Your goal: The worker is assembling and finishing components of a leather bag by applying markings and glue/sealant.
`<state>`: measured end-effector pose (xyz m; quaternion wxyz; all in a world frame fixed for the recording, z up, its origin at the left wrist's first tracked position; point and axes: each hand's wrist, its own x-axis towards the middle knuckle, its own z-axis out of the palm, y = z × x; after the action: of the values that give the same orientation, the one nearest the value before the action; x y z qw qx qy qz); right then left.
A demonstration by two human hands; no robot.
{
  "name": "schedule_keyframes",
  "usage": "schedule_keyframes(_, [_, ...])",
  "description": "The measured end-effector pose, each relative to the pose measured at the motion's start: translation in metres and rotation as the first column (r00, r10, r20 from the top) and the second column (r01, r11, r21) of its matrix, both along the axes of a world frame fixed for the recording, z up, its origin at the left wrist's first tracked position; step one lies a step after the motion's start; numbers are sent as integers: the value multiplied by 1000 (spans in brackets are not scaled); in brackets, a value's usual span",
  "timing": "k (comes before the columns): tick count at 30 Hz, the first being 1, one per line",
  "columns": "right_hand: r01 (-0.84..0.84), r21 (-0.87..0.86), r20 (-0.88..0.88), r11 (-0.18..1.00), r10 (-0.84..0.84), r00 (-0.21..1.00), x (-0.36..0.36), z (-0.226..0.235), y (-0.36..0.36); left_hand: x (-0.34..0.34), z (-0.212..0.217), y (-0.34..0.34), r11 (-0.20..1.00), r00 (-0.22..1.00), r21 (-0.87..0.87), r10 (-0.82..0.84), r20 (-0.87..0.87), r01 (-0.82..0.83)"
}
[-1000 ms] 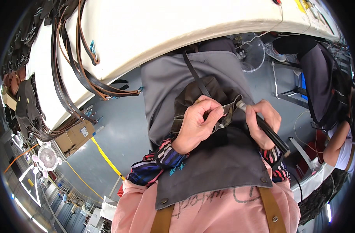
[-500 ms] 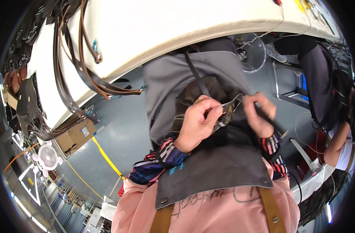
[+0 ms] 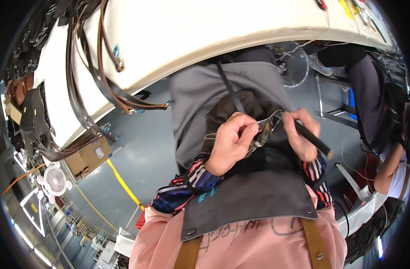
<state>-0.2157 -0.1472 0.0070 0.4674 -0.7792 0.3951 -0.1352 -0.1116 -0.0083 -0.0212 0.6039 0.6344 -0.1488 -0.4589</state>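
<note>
A dark brown, crumpled leather-like piece (image 3: 220,110) rests in my lap on the grey apron (image 3: 191,98). My left hand (image 3: 232,141) is closed in a pinch at its near edge, where a narrow dark strap (image 3: 229,85) runs down to the fingers. Between my hands shows a thin silvery loop or cord (image 3: 273,114); I cannot tell which. My right hand (image 3: 302,134) is wrapped round a flat black bar-like piece (image 3: 317,142) with a paler end, sticking out to the right. Its fingertips are close to the silvery loop.
A white-topped table (image 3: 191,27) spans the far side, with several brown and black straps (image 3: 99,83) hanging over its left edge. Below stands a cardboard box (image 3: 88,157). At right are another person's arm (image 3: 391,166), a metal frame (image 3: 337,114) and a clear bin (image 3: 299,67).
The black piece in my right hand has swung into clearer view, pointing right and down. My left hand keeps its pinch. The whole view has shifted slightly.
</note>
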Motion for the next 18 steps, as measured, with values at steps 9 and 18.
schedule_keyframes(9, [-253,-183,322,950,301,898,-9,9,-2,8,3,0,991,981,-19,-126,147,130])
schedule_keyframes(18, [-90,-204,212,975,134,968,-10,7,5,4,-20,10,998,993,-70,-17,-118,9])
